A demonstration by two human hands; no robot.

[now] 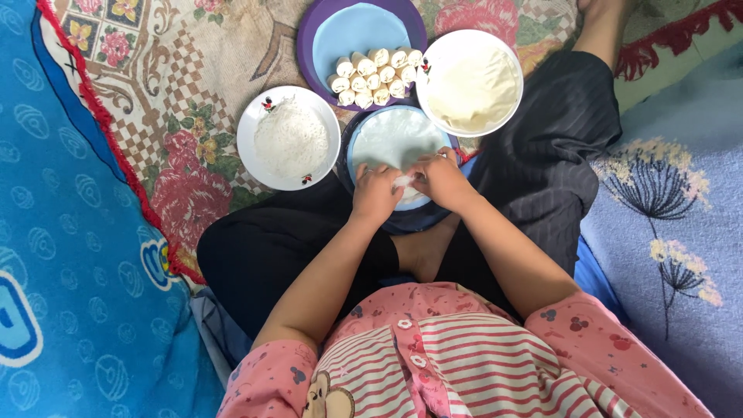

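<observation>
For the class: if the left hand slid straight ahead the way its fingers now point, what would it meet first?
The left hand points up the pale blue mat. Beyond that mat's far edge it would probably meet the rolled dough pieces on the purple tray first.

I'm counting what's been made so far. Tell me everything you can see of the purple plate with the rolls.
The purple plate is round and looks plastic, lying flat on the floral rug beyond the hands. A pale blue disc covers its middle. About a dozen small white rolls are clustered on its near side. The right-hand white bowl overlaps its rim.
</observation>
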